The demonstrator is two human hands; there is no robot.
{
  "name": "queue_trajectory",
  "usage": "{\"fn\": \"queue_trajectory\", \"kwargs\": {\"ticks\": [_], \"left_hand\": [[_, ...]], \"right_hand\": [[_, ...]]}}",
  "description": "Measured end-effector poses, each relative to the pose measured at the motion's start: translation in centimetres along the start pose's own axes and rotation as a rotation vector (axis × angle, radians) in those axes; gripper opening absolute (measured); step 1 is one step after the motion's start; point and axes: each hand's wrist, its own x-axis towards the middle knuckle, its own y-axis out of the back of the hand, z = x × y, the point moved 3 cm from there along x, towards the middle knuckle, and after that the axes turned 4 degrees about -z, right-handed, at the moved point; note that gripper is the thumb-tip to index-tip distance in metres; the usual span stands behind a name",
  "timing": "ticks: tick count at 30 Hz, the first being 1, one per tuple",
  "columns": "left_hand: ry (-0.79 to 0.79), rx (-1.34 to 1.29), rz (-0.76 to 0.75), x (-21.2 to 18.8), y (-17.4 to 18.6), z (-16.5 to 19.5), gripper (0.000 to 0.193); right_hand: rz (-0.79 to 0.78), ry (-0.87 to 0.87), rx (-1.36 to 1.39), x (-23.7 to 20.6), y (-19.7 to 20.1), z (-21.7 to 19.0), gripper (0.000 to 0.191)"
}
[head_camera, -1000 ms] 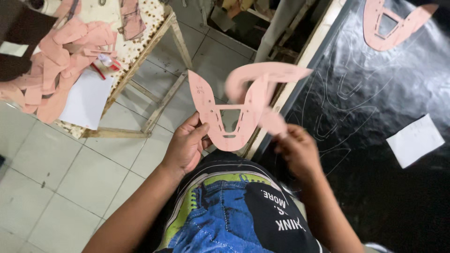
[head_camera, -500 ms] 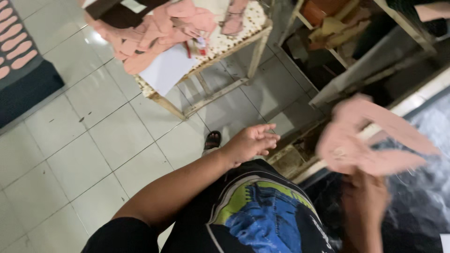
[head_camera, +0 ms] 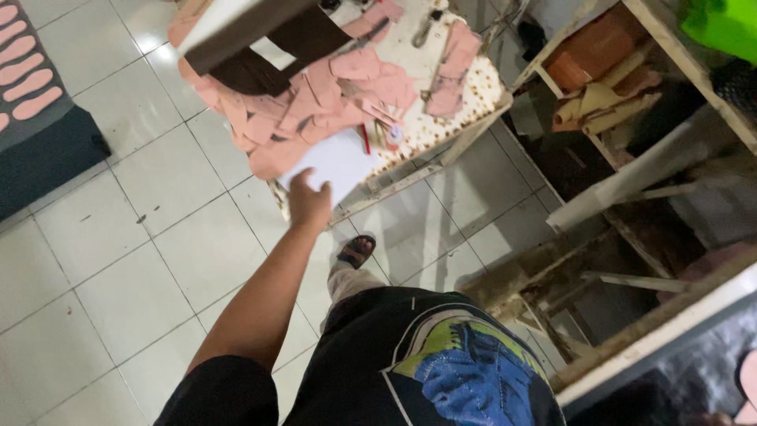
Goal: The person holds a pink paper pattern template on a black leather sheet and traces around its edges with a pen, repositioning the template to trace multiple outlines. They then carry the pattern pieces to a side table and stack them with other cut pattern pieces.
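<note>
Nearest the camera is the person's own black shirt with a blue and yellow-green printed picture on soft cloth. From its short sleeve the left arm stretches out over the floor. The left hand reaches the near edge of a white sheet of paper, flat and smooth, which overhangs the corner of a small table. The fingers lie against or under the sheet's edge; whether they pinch it cannot be told, since the back of the hand hides them. The right hand is out of view.

Below the arm a foot in a dark sandal stands on the floor, which is laid with glossy pale square tiles and thin dark joints.

The small table has a pale, speckled, worn top and a light wooden frame. Just beyond the paper lies a loose heap of pink cut pieces, thin, flat and curved, overlapping one another, with a darker brown piece among them. A red pen lies beside the paper.

To the right stands a rough wooden shelf frame holding tan rolled material. At the far left a dark mat carries rows of pink sole-shaped pieces.
</note>
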Motion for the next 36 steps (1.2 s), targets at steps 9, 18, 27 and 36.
{"fn": "queue_trajectory", "kwargs": {"ticks": [9, 18, 27, 36], "left_hand": [[0.549, -0.223, 0.147, 15.5, 6.3, -8.3, 0.059], [0.452, -0.243, 0.012, 16.8, 4.3, -13.2, 0.041], [0.326, -0.797, 0.311, 27.9, 8.5, -15.7, 0.045], [0.732, -0.838, 0.049, 36.0, 9.3, -13.5, 0.036]], "right_hand": [[-0.557, 0.364, -0.092, -19.2, -17.1, -16.4, 0.044], [-0.797, 0.476, -0.281, -29.2, -25.1, -25.2, 0.049], [-0.824, 0.483, -0.332, -31.4, -28.7, -26.5, 0.051], [-0.840, 0.519, -0.462, -32.7, -29.8, -25.9, 0.050]]}}
